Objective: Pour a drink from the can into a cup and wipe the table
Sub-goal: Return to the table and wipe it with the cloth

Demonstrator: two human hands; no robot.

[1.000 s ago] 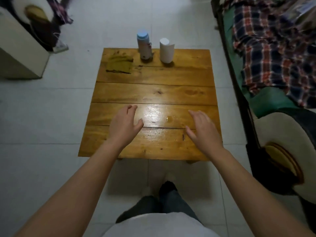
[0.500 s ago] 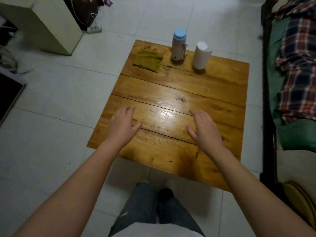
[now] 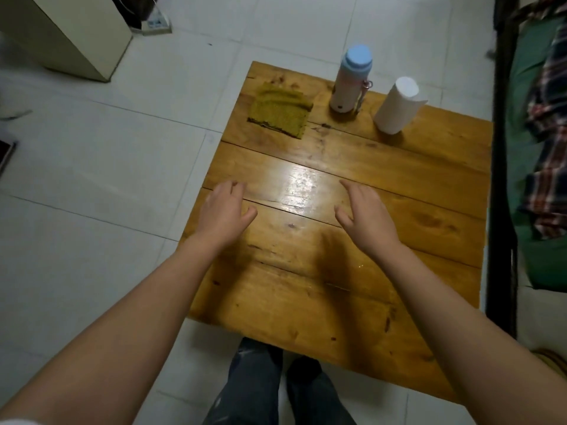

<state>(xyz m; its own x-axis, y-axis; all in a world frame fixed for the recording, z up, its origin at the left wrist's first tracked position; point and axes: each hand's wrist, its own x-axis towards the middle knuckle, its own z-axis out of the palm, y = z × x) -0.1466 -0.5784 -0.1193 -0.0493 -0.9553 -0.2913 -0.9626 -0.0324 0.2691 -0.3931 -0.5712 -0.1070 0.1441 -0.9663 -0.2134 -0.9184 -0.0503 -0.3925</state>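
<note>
A low wooden table fills the middle of the view. At its far edge stand a white bottle with a light-blue cap and, to its right, a white cup that seems to be upside down. A folded olive-green cloth lies at the far left corner. My left hand and my right hand hover over the table's middle, palms down, fingers apart, holding nothing. A small drop of liquid glints on the wood near my right wrist.
A dark bed frame with green bedding and a plaid blanket runs along the table's right side. A cream cabinet stands at the far left on the white tiled floor. My legs are just below the table's near edge.
The view has swung left and tilted, so the table now sits to the right. Both hands stay open over the table's middle, reaching a little farther across it.
</note>
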